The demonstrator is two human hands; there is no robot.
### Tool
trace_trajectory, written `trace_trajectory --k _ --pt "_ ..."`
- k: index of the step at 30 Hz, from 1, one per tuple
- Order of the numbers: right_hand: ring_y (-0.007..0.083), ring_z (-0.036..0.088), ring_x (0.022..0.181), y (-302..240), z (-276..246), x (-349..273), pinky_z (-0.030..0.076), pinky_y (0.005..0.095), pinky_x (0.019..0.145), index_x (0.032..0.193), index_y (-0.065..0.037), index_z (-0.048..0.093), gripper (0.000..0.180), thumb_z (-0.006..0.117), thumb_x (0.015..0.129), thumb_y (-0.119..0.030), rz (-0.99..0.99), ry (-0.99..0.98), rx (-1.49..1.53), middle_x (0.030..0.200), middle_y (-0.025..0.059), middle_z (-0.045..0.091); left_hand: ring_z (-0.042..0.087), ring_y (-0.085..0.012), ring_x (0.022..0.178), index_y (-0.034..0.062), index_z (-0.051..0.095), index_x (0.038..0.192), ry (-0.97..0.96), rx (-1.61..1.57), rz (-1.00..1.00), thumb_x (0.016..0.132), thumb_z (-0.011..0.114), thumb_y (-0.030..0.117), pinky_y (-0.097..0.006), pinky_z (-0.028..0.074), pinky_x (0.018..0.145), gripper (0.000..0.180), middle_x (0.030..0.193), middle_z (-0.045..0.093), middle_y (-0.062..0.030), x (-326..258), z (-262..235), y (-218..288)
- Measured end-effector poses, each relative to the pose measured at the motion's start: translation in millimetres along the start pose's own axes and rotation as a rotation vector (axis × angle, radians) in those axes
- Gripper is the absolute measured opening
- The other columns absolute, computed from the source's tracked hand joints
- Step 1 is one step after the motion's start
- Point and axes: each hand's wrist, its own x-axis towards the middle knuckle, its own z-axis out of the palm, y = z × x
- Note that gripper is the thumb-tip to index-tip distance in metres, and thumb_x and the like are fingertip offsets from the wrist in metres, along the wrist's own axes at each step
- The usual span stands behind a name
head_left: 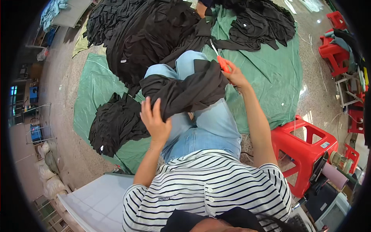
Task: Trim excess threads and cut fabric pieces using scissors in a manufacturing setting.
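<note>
left hand (pixel 154 118) gripping black garment (pixel 185 91); right hand (pixel 236 77) closed on scissors (pixel 221 61)

Striped top, blue jeans

The person wears a short-sleeved white knit shirt with thin black stripes (pixel 208 189), two small white buttons down its front, and light blue denim jeans (pixel 208 127); both forearms are bare.

A garment (pixel 185 91) lies across the person's knees, a sheet (pixel 270 77) beneath (heaped clothes (pixel 143 34) behind), a stool (pixel 305 150) right.
</note>
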Motion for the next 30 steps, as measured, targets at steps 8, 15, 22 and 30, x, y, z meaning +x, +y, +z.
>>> trace_trajectory --k 8,15,22,30 --pt "0.0035 0.046 0.060 -32 2 -43 0.033 0.0213 0.050 0.128 -0.013 0.055 0.052 0.071 0.080 -0.004 -0.062 -0.038 -0.046 0.080 -0.0051 0.059 0.061 -0.0147 0.093 -0.0063 0.059 0.114 -0.153 -1.155 -0.557 0.092 0.060 0.010 -0.028 0.046 0.086 0.027 0.103 0.066 -0.0076 10 -65 -28" --pt "0.0047 0.053 0.070 -99 -14 -119 0.040 0.0205 0.055 0.134 -0.008 0.048 0.059 0.069 0.079 0.001 -0.266 0.069 0.009 0.082 -0.0017 0.060 0.062 -0.0239 0.106 -0.0105 0.061 0.116 -0.463 -1.526 -0.615 0.086 0.070 0.025 -0.031 0.046 0.094 0.047 0.112 0.066 -0.0171 31 -175 12" --pt "0.0080 0.059 0.077 -60 8 -100 0.046 0.0224 0.068 0.131 -0.004 0.050 0.052 0.072 0.084 -0.010 -0.223 0.223 -0.294 0.091 0.0029 0.068 0.052 -0.0376 0.112 0.0058 0.056 0.122 0.068 0.127 0.082 0.086 0.067 0.021 -0.045 0.041 0.094 0.041 0.125 0.055 -0.0162 61 -47 -45" --pt "0.0059 0.054 0.073 -66 38 -96 0.044 0.0219 0.067 0.123 -0.004 0.056 0.053 0.077 0.075 -0.005 -0.141 0.126 -0.075 0.082 -0.0005 0.062 0.059 -0.0315 0.103 0.0023 0.067 0.092 -0.021 -0.384 0.352 0.076 0.072 0.003 -0.040 0.047 0.090 0.017 0.109 0.065 -0.0110 44 -18 10"
